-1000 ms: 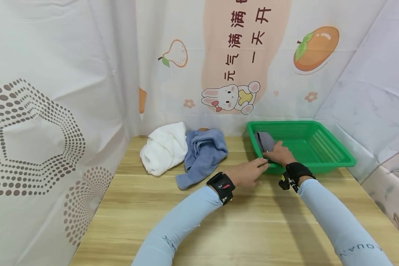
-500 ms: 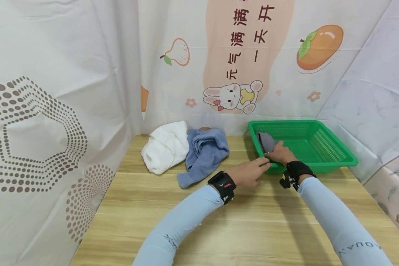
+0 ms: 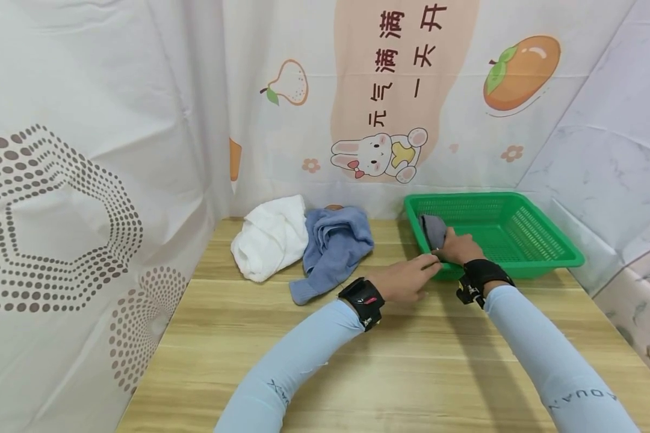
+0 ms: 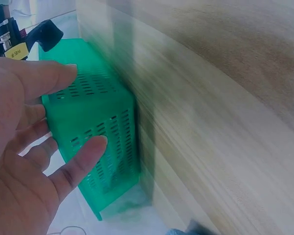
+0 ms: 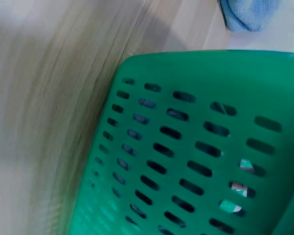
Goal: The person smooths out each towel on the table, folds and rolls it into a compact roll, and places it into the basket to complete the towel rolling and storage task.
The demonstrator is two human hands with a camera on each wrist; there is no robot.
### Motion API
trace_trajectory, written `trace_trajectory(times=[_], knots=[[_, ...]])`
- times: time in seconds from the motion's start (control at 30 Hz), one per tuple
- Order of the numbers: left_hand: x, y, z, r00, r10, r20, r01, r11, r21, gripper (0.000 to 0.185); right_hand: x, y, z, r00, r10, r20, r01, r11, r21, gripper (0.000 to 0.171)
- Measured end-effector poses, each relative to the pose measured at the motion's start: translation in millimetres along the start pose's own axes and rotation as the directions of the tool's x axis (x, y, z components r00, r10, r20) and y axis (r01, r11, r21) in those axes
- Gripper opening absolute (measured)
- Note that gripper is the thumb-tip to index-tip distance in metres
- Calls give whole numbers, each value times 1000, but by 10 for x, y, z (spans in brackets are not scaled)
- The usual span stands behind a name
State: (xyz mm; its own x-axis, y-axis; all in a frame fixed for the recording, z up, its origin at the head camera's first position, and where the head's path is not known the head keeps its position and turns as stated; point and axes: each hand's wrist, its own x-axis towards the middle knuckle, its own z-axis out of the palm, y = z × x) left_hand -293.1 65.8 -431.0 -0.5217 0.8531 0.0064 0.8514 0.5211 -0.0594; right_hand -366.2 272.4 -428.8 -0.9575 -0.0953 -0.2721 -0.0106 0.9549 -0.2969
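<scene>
In the head view, a folded grey towel (image 3: 434,230) lies along the left inner side of a green plastic basket (image 3: 566,260). My right hand (image 3: 460,246) reaches over the near rim and grips the towel's near end, with some fingertips hidden inside the basket. My left hand (image 3: 403,280) is at the basket's near left corner, its fingertips right at the rim. The left wrist view shows that hand's thumb (image 4: 85,159) and fingers spread beside the perforated outer walls. In the right wrist view, grey cloth shows through the slots of the basket wall (image 5: 186,166).
A rolled white towel (image 3: 271,237) and a crumpled blue towel (image 3: 336,252) lie side by side at the back left of the wooden table (image 3: 390,373). A brown rounded thing (image 3: 334,207) peeks out behind the blue one. Printed curtains (image 3: 281,144) hang close behind the table.
My right hand has shifted very slightly at the towel's near end. The left hand stays at the basket corner, and the whole view has drifted a little.
</scene>
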Motion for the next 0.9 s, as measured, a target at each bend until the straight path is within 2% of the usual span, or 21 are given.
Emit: trace_trajectory(times=[0.1,0.23,0.3,0.33,0.47,0.53,0.57,0.67,0.73,0.77,0.83,0.9], knots=[[-14,-12,47,1000,-3,-21,3,1000,1,71,12,-1,22,998,-32,-45,30,999,-40,84],[-59,-40,98,999,-13,-31,12,1000,-17,70,25,-34,37,991,-110,-71,101,988,-120,59],[-94,-58,99,999,-21,-30,20,999,-32,70,23,-50,32,977,-203,-72,183,958,-223,48],[-113,-66,92,999,-27,-29,25,999,-40,70,18,-56,30,969,-234,-76,210,949,-235,45],[-165,-109,72,999,-31,-26,30,998,-51,71,-5,-33,42,936,-325,-133,297,935,-195,45],[-189,-132,72,999,-21,-26,19,998,-52,72,-34,-15,63,928,-314,-198,301,949,-96,49],[-213,-149,78,1000,-17,-26,15,999,-51,72,-52,-3,73,917,-323,-233,312,946,-83,49],[-395,-228,67,998,-68,-16,67,995,-69,71,-143,15,107,867,-362,-342,355,931,-85,41],[-628,-351,81,988,-150,-38,148,987,-61,68,-214,12,123,820,-392,-418,396,915,-83,32],[-769,-431,103,976,-208,-60,205,977,-54,67,-251,-2,128,789,-406,-461,420,904,-78,29],[-1052,-597,181,930,-351,-104,348,936,-48,67,-328,-49,141,725,-423,-544,478,877,-44,23],[-1310,-755,327,882,-451,-137,451,892,-30,70,-415,-145,175,634,-448,-631,551,834,-39,19]])
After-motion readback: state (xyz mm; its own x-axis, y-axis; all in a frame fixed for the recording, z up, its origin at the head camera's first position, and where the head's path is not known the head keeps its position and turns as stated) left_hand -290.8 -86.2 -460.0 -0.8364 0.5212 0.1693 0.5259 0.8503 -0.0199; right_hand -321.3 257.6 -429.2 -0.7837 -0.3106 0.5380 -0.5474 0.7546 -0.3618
